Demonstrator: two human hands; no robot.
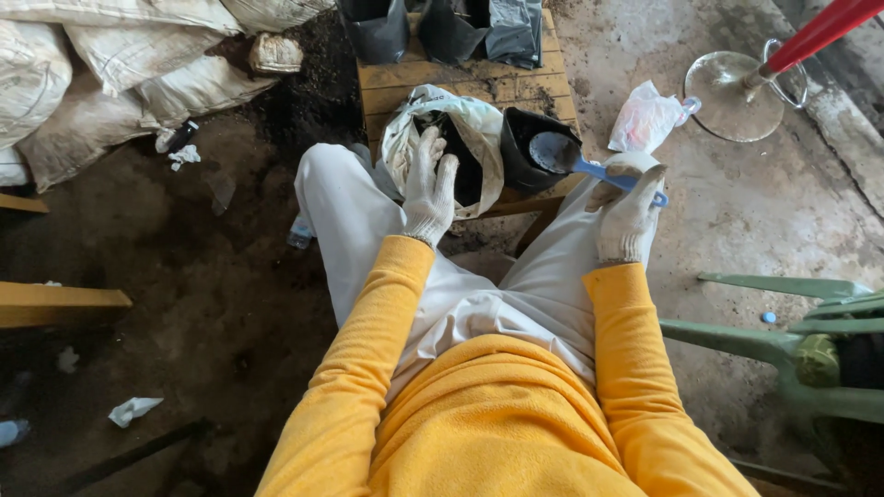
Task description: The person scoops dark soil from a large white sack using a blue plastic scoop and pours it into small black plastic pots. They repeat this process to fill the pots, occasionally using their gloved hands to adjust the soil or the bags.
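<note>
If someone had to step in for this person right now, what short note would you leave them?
Left hand: gloved, reaching into the white soil sack on the wooden pallet.
Right hand: gloved, grip closed on the blue-handled scoop, its bowl over the black grow bag.
Done: grow bag stands open beside the sack; how full, hard to tell.
Left: probably more filling. More black bags sit at the pallet's far end.

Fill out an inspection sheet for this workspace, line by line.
Surface: wooden pallet, dirty with soil.
Job's things: white sack of soil; black grow bag; blue scoop held over it.
Clutter: crumpled plastic bag; paper scraps.
Hands: left hand, gloved, in the sack; right hand, gloved, grips the scoop handle.
Cables: nothing seen.
Surroundings: piled sacks; green chair; stand base with red pole.
</note>
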